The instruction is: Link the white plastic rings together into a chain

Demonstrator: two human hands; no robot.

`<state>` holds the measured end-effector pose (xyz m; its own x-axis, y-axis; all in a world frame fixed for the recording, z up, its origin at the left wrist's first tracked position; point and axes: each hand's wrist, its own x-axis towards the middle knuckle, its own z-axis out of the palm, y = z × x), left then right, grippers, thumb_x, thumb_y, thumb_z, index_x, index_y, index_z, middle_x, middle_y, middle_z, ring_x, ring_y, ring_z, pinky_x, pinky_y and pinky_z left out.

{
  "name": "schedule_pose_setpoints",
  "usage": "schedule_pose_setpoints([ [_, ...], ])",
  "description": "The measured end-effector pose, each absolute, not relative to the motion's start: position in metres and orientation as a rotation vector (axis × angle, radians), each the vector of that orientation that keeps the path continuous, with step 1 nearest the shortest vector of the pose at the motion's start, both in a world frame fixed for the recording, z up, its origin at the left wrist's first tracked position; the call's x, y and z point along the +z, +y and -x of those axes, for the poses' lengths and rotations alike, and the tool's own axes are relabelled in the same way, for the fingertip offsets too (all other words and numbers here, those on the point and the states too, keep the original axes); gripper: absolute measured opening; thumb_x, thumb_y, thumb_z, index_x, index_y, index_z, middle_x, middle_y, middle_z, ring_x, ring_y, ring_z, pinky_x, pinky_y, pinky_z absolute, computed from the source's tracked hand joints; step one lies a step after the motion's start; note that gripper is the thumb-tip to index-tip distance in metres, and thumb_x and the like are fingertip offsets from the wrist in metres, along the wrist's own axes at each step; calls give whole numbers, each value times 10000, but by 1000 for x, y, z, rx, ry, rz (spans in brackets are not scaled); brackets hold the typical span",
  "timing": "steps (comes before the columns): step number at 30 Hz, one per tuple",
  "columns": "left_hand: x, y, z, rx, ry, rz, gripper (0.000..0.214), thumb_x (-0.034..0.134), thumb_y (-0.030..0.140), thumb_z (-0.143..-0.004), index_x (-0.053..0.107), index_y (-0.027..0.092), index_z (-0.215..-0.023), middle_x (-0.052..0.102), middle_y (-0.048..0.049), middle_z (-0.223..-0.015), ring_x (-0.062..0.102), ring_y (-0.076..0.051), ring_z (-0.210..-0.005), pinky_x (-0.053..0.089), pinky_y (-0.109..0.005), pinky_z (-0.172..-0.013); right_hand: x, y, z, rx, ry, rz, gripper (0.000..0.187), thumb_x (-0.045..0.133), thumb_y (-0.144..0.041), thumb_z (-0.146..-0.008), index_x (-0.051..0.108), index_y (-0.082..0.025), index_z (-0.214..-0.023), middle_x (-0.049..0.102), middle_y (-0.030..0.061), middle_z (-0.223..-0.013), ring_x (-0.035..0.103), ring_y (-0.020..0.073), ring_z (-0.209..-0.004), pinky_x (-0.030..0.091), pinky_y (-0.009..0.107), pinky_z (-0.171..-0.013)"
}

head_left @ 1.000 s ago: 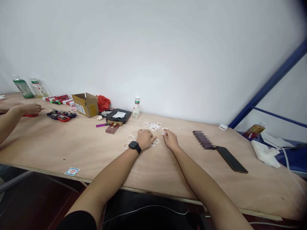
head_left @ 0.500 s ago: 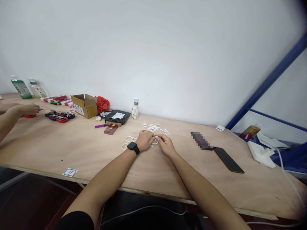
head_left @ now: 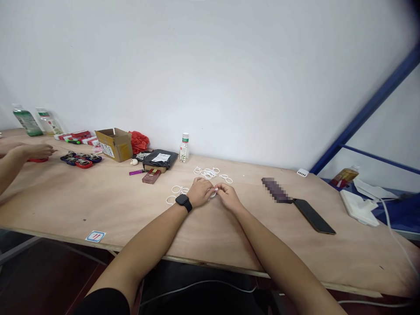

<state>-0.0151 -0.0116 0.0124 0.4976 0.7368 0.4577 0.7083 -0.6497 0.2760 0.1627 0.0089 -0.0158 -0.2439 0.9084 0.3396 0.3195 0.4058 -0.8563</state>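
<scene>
A thin white plastic ring (head_left: 213,195) is pinched between my two hands just above the table. My left hand (head_left: 201,191), with a black watch on the wrist, has its fingers closed on the ring's left side. My right hand (head_left: 229,197) grips its right side between thumb and fingertips. The fingers partly cover the ring, so its small details cannot be made out. Several similar white rings (head_left: 210,173) lie loosely piled beyond my hands. More white rings (head_left: 173,187) rest left of my left hand, partly hidden by it.
A small bottle (head_left: 184,148), a black parcel (head_left: 160,158), a dark red box (head_left: 151,176) and an open carton (head_left: 114,144) stand to the left. On the right lies a dark phone (head_left: 314,216). At far left, another person's hand (head_left: 36,151) works near red and blue items (head_left: 81,159).
Both hands stay together on the ring, with small finger shifts. The ring is tilted more and less of it shows between the fingers. The view has shifted slightly.
</scene>
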Motion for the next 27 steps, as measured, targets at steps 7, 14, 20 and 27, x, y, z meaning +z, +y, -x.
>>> schedule_pose_setpoints([
  [7, 12, -7, 19, 892, 1377, -2598, 272, 457, 405, -942, 650, 215, -955, 665, -53, -1023, 551, -202, -1023, 309, -378, -956, -22, 23, -175, 766, -1803, 1022, 400, 530, -262, -768, 596, -214, -1160, 688, 63, -1052, 636, 192, -943, 485, 336, -851],
  [14, 2, 3, 30, 728, 1499, -2529, 368, 605, 564, -805, 700, 211, -759, 664, -53, -1001, 544, -238, -1032, 216, -475, -1034, -28, 47, -209, 196, -2093, 1715, 485, 526, -298, -843, 513, -256, -1326, 484, 75, -1425, 373, 315, -1329, 195, 559, -1094],
  [20, 3, 0, 25, 767, 1507, -2497, 321, 569, 502, -852, 704, 213, -816, 677, -63, -990, 556, -226, -1012, 252, -444, -1006, -26, 40, -203, 65, -2138, 1746, 415, 518, -292, -858, 558, -240, -1267, 651, 88, -1194, 505, 285, -1171, 191, 521, -1061],
  [27, 2, 0, 25, 822, 1522, -2474, 275, 527, 413, -897, 679, 238, -1045, 673, -57, -1102, 551, -223, -1076, 286, -410, -994, -22, 30, -192, 327, -1998, 1473, 294, 485, -233, -868, 664, -233, -1101, 688, 77, -1089, 574, 244, -1063, 333, 456, -998],
])
